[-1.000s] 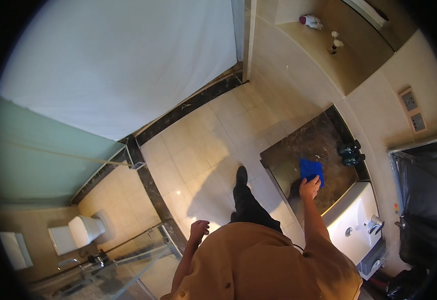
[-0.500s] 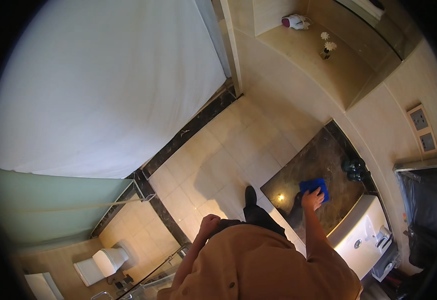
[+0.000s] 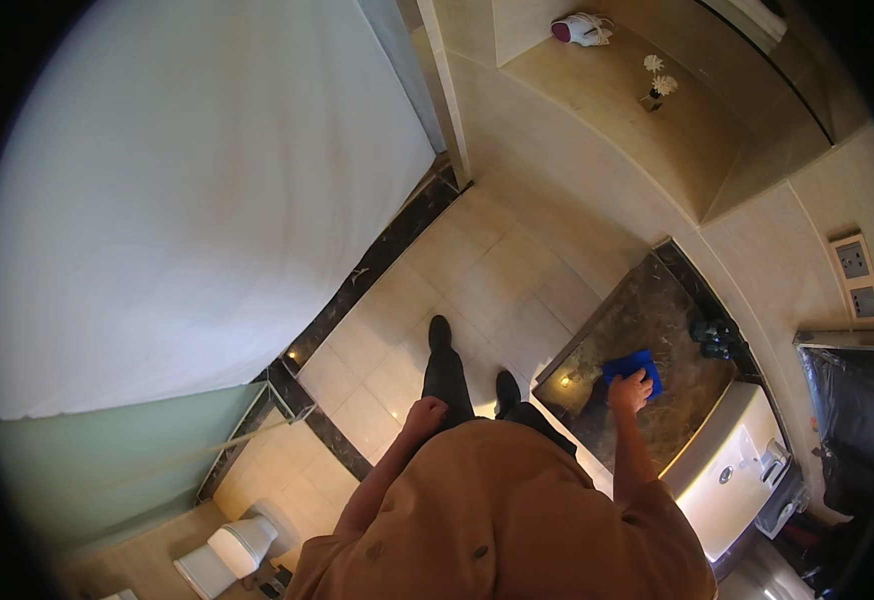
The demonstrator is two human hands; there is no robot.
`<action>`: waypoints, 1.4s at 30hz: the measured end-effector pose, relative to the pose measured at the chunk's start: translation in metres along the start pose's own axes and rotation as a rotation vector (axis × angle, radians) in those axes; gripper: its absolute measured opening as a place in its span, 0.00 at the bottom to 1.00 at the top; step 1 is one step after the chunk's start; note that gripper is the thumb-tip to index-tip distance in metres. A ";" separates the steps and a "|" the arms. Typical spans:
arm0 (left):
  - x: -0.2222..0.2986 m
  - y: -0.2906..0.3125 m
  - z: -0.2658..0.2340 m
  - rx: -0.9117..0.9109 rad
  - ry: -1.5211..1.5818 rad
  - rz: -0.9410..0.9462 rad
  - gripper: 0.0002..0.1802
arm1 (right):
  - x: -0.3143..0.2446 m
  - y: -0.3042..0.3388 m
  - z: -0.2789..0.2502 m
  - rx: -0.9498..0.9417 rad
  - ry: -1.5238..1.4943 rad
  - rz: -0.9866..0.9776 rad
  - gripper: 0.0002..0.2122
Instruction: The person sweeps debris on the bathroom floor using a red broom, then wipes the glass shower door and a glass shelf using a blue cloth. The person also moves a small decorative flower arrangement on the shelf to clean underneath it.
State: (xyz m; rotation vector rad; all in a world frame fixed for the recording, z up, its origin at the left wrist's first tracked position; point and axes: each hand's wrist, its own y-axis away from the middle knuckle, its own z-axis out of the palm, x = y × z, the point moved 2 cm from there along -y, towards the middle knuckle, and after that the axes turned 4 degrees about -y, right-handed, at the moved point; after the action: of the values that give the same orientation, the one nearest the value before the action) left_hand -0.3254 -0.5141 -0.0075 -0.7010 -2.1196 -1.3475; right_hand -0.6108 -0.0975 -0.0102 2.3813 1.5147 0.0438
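My right hand (image 3: pixel 630 391) presses on a folded blue cloth (image 3: pixel 643 367), its fingers curled over the near edge. The cloth lies on a dark brown marble counter (image 3: pixel 657 310), between a small bright reflection and the white basin. Beside my left thigh hangs my left hand (image 3: pixel 424 416), its fingers curled in; nothing shows in it.
A white basin with tap (image 3: pixel 726 473) adjoins the counter on the near right. Dark glasses or bottles (image 3: pixel 714 338) stand at its far right edge. Flowers (image 3: pixel 661 86) and a hair dryer (image 3: pixel 582 30) sit on the ledge. A toilet (image 3: pixel 241 545) is at lower left.
A second shoe and leg have come into sight ahead of my body. My right hand and the blue cloth have shifted slightly right in view. The left hand sits a little higher.
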 end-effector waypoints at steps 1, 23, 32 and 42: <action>0.006 -0.014 -0.010 -0.013 -0.023 0.015 0.13 | -0.001 -0.001 0.002 0.021 0.003 0.025 0.35; 0.063 -0.210 -0.198 -0.310 -0.223 0.060 0.16 | -0.093 0.140 0.051 -0.099 -0.102 0.417 0.39; 0.120 -0.239 -0.181 -0.319 -0.292 0.027 0.17 | -0.086 0.102 0.058 0.063 -0.107 0.533 0.36; 0.119 -0.260 -0.200 -0.228 -0.622 0.133 0.19 | -0.080 -0.015 0.021 0.119 -0.063 0.550 0.34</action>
State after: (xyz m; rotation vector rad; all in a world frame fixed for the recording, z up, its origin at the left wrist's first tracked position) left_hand -0.5552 -0.7767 -0.0221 -1.4873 -2.3290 -1.4379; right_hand -0.6550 -0.1679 -0.0227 2.7927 0.8158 0.0027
